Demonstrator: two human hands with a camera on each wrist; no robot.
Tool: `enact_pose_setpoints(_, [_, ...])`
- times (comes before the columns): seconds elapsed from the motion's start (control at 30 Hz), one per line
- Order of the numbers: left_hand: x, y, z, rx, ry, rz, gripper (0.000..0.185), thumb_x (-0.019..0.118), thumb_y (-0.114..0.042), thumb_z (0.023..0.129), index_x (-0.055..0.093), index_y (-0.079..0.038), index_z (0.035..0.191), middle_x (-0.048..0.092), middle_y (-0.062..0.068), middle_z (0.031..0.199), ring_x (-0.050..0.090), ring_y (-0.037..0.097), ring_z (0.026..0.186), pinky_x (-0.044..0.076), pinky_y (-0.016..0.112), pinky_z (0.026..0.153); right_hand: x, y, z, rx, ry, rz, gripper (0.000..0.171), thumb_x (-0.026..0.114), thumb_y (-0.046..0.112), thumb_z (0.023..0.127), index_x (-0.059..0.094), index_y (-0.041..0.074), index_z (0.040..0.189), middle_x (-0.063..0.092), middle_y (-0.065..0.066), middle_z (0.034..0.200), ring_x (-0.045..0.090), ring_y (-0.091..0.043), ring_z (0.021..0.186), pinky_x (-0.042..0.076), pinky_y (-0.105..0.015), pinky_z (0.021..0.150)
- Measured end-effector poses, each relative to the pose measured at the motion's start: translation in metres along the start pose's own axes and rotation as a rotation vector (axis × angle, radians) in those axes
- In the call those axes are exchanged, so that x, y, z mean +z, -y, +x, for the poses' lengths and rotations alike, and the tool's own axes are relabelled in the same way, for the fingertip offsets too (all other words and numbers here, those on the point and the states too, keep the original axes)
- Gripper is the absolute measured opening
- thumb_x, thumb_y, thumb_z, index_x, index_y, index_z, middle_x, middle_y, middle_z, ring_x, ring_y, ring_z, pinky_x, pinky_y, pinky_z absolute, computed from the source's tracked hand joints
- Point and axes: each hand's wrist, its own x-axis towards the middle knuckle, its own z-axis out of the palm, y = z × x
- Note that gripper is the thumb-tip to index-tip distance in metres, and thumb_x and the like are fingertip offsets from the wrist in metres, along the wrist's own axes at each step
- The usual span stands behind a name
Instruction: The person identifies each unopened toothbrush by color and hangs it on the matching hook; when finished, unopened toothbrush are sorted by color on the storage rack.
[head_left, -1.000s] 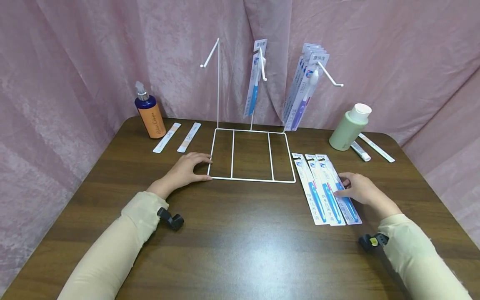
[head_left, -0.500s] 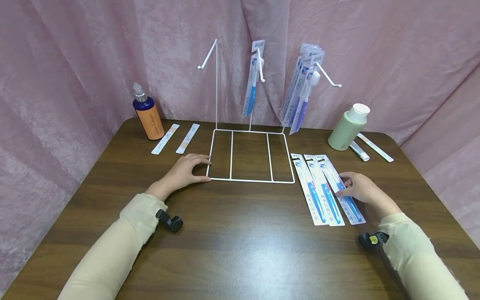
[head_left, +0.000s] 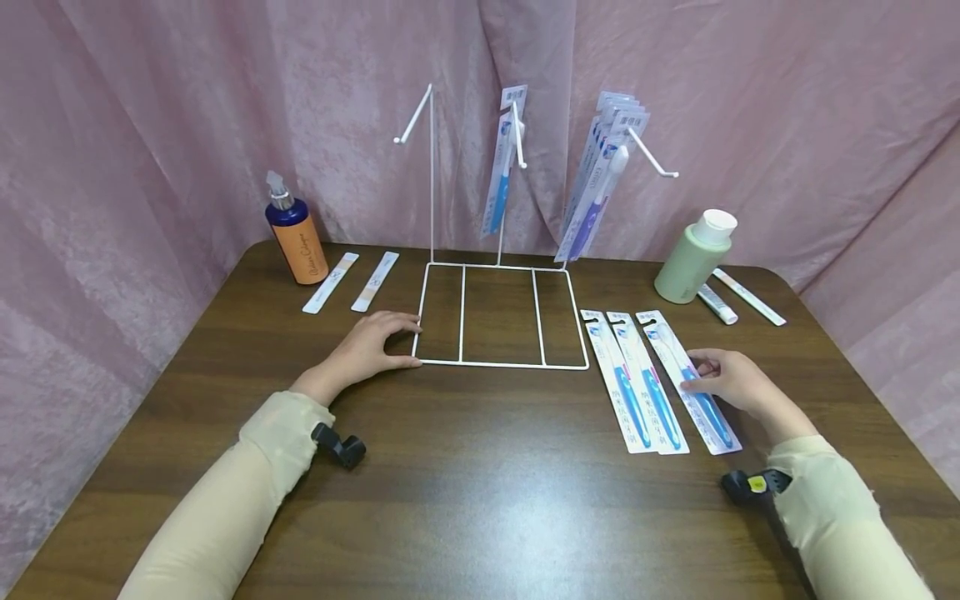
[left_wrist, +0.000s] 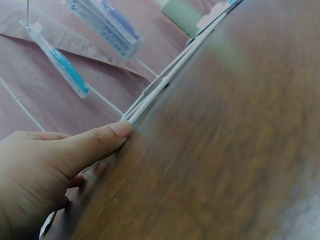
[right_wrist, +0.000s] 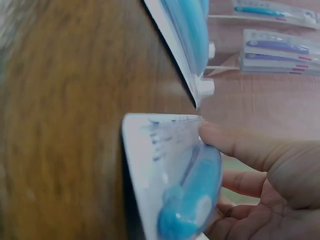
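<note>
The left hand [head_left: 367,350] rests on the tabletop [head_left: 480,483] with thumb and fingers curled about the front left corner of the white wire rack [head_left: 501,363], the thumb tip pressed against its front wire. The right hand [head_left: 731,382] pinches the rightmost toothbrush pack [head_left: 693,387], thumb on top, fingers under its right edge, which is tipped up off the wood. Two more packs [head_left: 633,387] lie flat just left of it. Other packs hang from the rack's hooks [head_left: 600,179]
</note>
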Motion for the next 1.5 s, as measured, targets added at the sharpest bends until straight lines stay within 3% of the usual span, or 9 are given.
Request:
enact_pose_setpoints(0.33, [0.001,-0.001,0.000,0.006,-0.009,-0.003,0.056,0.079,-0.039,0.076,0.064,-0.009,0.121,0.056,0.009,0.139,0.046,0.032,0.131,0.030,0.054,0.110,-0.012,0.000,-0.016,-0.056,-0.141,0.096,0.058,0.073,0.015,0.085,0.049,-0.015,0.128,0.059,-0.016,0.095,0.047,-0.002,0.072,0.044,-0.018,0.058])
enact_pose_setpoints(0.67, [0.001,-0.001,0.000,0.003,-0.004,-0.002,0.056,0.079,-0.040,0.077,0.064,-0.010,0.122,0.055,0.009,0.140,0.045,0.033,0.132,0.029,0.056,0.111,-0.036,0.025,-0.030,-0.133,-0.346,0.094,0.058,0.072,0.015,0.086,0.048,-0.010,0.132,0.061,-0.019,0.097,0.049,0.012,0.071,0.046,-0.011,0.058])
enact_pose_setpoints(0.9, [0.002,0.000,-0.001,-0.001,0.001,-0.007,0.056,0.078,-0.040,0.077,0.064,-0.010,0.122,0.055,0.009,0.140,0.045,0.032,0.132,0.029,0.056,0.111,-0.048,0.049,-0.038,-0.178,-0.444,0.166,0.058,0.071,0.012,0.086,0.047,-0.005,0.136,0.053,0.017,0.089,0.050,0.015,0.074,0.044,-0.004,0.062])
enact_pose_setpoints(0.97, [0.002,-0.001,-0.001,-0.002,0.000,-0.009,0.056,0.078,-0.040,0.077,0.064,-0.010,0.122,0.055,0.009,0.140,0.045,0.032,0.132,0.029,0.056,0.111,-0.050,0.057,-0.039,-0.193,-0.476,0.201,0.059,0.071,0.010,0.086,0.047,-0.004,0.137,0.052,0.022,0.088,0.051,0.015,0.074,0.044,-0.003,0.064])
enact_pose_setpoints(1.23, [0.001,-0.001,-0.001,0.001,0.000,-0.012,0.056,0.078,-0.039,0.078,0.064,-0.010,0.122,0.055,0.009,0.140,0.045,0.033,0.132,0.028,0.057,0.111,-0.052,0.096,-0.046,-0.218,-0.637,0.298,0.058,0.072,0.007,0.084,0.048,0.000,0.137,0.052,0.018,0.090,0.053,0.009,0.077,0.045,0.000,0.070])
enact_pose_setpoints(1.5, [0.003,0.002,-0.001,0.007,-0.003,-0.003,0.056,0.078,-0.040,0.078,0.064,-0.010,0.122,0.055,0.009,0.140,0.045,0.033,0.133,0.028,0.056,0.111,-0.049,0.129,-0.051,-0.304,-0.768,0.385,0.059,0.073,0.000,0.082,0.051,0.005,0.137,0.055,0.016,0.092,0.055,0.004,0.079,0.047,-0.002,0.073])
